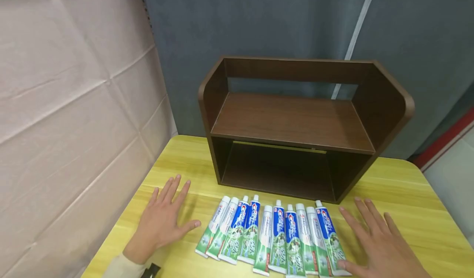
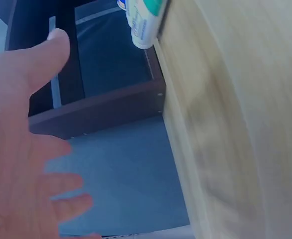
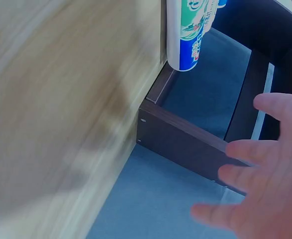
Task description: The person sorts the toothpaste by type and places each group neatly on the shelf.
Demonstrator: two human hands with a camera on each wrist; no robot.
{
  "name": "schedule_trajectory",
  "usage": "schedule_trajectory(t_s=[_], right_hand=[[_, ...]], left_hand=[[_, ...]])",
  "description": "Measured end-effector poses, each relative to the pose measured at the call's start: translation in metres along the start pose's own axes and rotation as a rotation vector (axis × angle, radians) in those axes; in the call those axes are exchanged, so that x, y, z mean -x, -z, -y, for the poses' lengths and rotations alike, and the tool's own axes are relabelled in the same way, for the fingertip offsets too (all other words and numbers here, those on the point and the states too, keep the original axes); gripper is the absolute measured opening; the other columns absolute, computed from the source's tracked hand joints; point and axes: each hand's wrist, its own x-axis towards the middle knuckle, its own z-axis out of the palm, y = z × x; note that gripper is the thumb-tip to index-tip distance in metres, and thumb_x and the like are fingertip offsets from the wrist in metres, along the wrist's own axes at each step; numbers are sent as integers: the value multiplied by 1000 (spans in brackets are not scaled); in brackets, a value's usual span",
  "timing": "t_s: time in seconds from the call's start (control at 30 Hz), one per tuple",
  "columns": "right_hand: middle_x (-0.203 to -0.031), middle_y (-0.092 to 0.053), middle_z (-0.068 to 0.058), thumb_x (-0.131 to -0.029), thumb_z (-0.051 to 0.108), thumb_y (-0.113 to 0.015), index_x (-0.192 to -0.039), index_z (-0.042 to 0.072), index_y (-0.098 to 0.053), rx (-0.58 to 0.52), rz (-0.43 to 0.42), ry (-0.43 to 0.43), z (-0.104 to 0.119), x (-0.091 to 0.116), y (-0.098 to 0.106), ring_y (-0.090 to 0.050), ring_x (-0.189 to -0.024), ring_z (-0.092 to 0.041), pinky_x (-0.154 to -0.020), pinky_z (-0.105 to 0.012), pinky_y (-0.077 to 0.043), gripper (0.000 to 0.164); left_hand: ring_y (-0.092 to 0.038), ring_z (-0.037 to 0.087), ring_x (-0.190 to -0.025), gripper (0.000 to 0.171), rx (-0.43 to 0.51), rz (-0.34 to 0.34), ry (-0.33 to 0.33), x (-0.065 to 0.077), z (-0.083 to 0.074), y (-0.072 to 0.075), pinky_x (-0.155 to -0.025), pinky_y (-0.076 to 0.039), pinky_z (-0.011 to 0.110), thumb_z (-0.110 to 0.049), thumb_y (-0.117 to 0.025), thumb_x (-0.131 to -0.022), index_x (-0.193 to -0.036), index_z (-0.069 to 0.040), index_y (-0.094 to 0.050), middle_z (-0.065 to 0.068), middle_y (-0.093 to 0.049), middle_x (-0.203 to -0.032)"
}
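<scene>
Several toothpaste tubes (image 1: 252, 229) lie side by side on the table in front of the shelf, caps toward it. Some show a blue and green face, others a white and green one. To the left of the row, my left hand (image 1: 162, 218) is spread over the table and holds nothing. My right hand (image 1: 385, 245) is spread at the row's right end, its thumb close to the last blue tube (image 1: 331, 239). In the left wrist view a white cap end of a tube (image 2: 143, 35) shows; in the right wrist view, a blue and green tube (image 3: 187, 37).
A dark brown two-tier shelf (image 1: 292, 117) stands at the back of the yellow wood-grain table (image 1: 177, 154). Behind it hangs a grey curtain (image 1: 259, 19). A pale cloth wall (image 1: 74, 105) runs along the left side.
</scene>
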Motion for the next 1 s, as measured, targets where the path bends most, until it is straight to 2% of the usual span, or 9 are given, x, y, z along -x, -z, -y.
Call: schedule_trajectory(t_s=[0.07,0.1,0.17,0.23,0.3,0.53,0.73,0.9,1.0], right_hand=[[-176,-12,-22,-77,83,-73,-171,25,-18,-20,-24,20,0,-2,2,13,-165,-35,-122,-80,-11,123],[-175,-16,-22,-77,81,-74,-170,24,-21,-31,-38,28,0,-3,3,4,-166,-39,-114,-83,-28,121],[-171,-25,-22,-76,79,-77,-168,23,-28,-47,-72,43,-1,-5,4,-18,-160,-46,-94,-80,-48,119],[-168,-31,-22,-76,77,-79,-167,22,-32,-77,-93,50,0,-7,4,-36,-149,-47,-90,-78,-52,116],[-165,-35,-21,-76,74,-81,-166,21,-34,-105,-107,49,1,-9,4,-43,-141,-46,-88,-78,-53,115],[-162,-41,-19,-75,66,-87,-164,19,-39,-177,-140,53,7,-10,1,-47,-135,-43,-87,-77,-53,111],[-161,-42,-17,-75,58,-91,-164,20,-39,-233,-154,54,9,-12,1,-49,-132,-41,-82,-76,-55,110],[-160,-42,-17,-83,56,-86,-165,21,-36,-299,-94,4,12,-11,1,-49,-133,-41,-85,-77,-54,102],[-159,-44,-16,-85,48,-87,-164,19,-37,-336,-102,1,12,-11,-1,-49,-132,-37,-89,-76,-53,98]], left_hand=[[-29,43,-158,111,23,-33,-14,-3,3,-2,-124,-32,68,-78,-68,-86,-169,-17,-26,19,-25,-174],[-32,43,-157,111,33,-56,-23,-4,4,-3,-123,-35,67,-76,-69,-86,-169,-16,-27,20,-28,-173],[-37,43,-154,108,53,-99,-39,-7,6,-4,-120,-40,64,-72,-72,-87,-168,-15,-29,20,-31,-171],[-41,42,-150,106,74,-140,-53,-11,8,-5,-116,-45,62,-68,-74,-87,-167,-14,-31,20,-35,-168],[-45,43,-147,104,95,-176,-67,-16,10,-5,-113,-49,62,-64,-76,-87,-166,-13,-32,21,-38,-166],[-53,44,-138,100,144,-267,-106,-33,15,-4,-103,-56,61,-57,-80,-86,-163,-9,-38,23,-47,-158],[-59,41,-130,97,195,-346,-137,-46,19,-3,-81,-65,50,-52,-81,-87,-161,-6,-40,22,-51,-153],[-59,40,-130,95,271,-404,-165,-54,21,-2,-97,-61,53,-43,-85,-85,-159,-2,-42,23,-52,-152],[-57,40,-133,93,329,-415,-154,-59,21,0,-106,-56,56,-38,-85,-85,-158,-1,-42,23,-52,-151]])
